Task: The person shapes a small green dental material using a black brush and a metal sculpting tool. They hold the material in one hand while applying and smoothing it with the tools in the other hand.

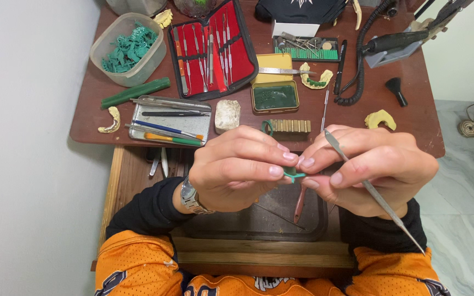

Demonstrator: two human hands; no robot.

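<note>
My left hand (237, 167) and my right hand (366, 167) meet above a dark tray (264, 219) in an open drawer. Between the fingertips of both hands sits a small green wax piece (293, 175). A long thin metal carving tool (374, 192) also lies in my right hand, running from near the fingertips down past the wrist. A wristwatch (191, 196) is on my left wrist. A reddish-handled tool (300, 204) lies in the tray below the fingers.
The brown table holds a red instrument case (215, 49), a metal tray of brushes (171, 119), a tin of green wax (274, 96), a plastic tub of green wax parts (130, 49), a green wax stick (135, 92), plaster dental casts (381, 118), and a coiled black cord (357, 71).
</note>
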